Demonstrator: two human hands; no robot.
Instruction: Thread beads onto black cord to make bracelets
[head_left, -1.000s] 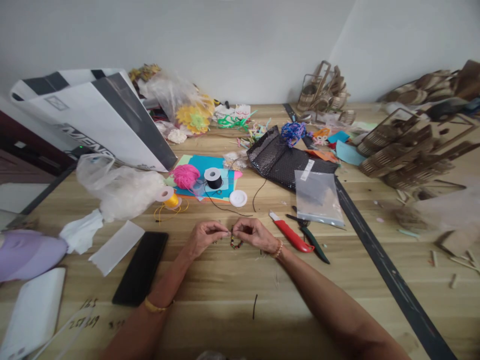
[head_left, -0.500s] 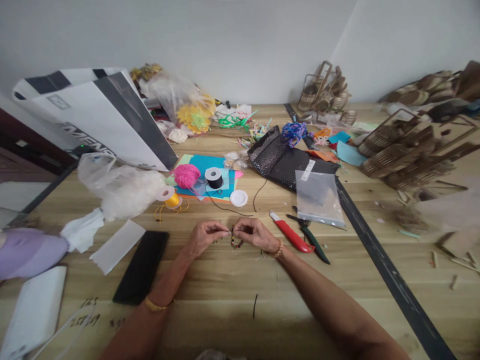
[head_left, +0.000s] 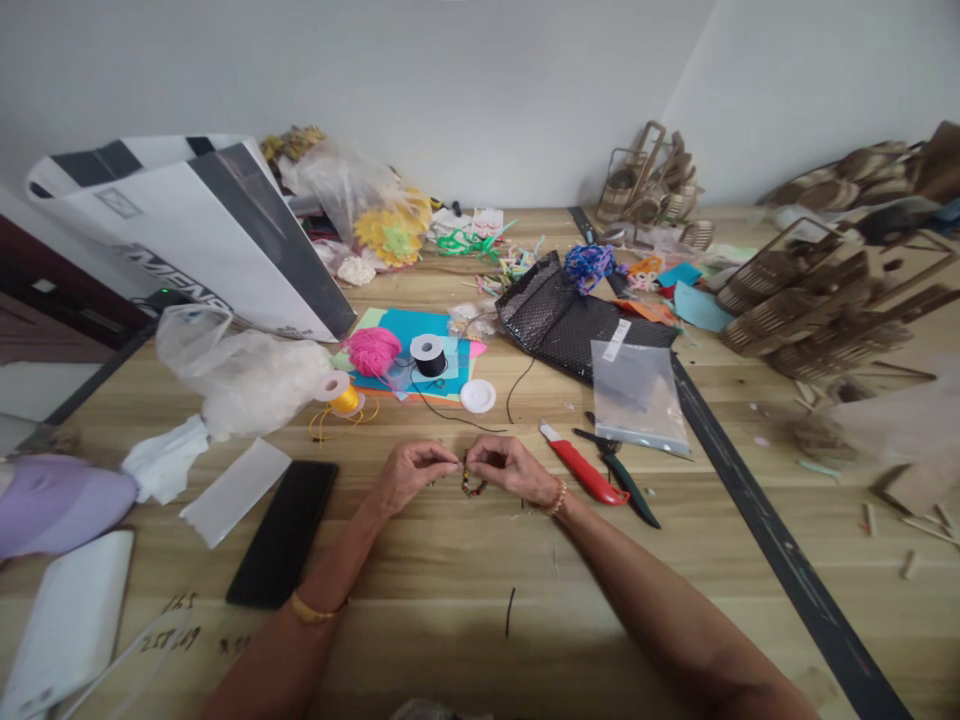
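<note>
A small beaded bracelet [head_left: 472,488] with dark, red and yellow beads hangs below the fingertips of my right hand [head_left: 514,468], which pinches it at its upper end. My left hand [head_left: 416,472] meets it from the other side, thumb and forefinger pressed together close to the bracelet's end; what lies between those fingertips is too small to make out. Just beyond my hands runs a black cord [head_left: 457,415] from a spool of black cord [head_left: 428,356]. To the right of my right hand lie a red-handled cutter [head_left: 585,468] and green-handled pruning shears [head_left: 630,487].
At the left are a black phone [head_left: 283,535], a clear plastic bag [head_left: 255,380] and a spool of yellow cord [head_left: 341,394]. A white lid [head_left: 478,396] lies past my hands. A zip bag [head_left: 641,395] and small woven baskets [head_left: 787,300] are at the right.
</note>
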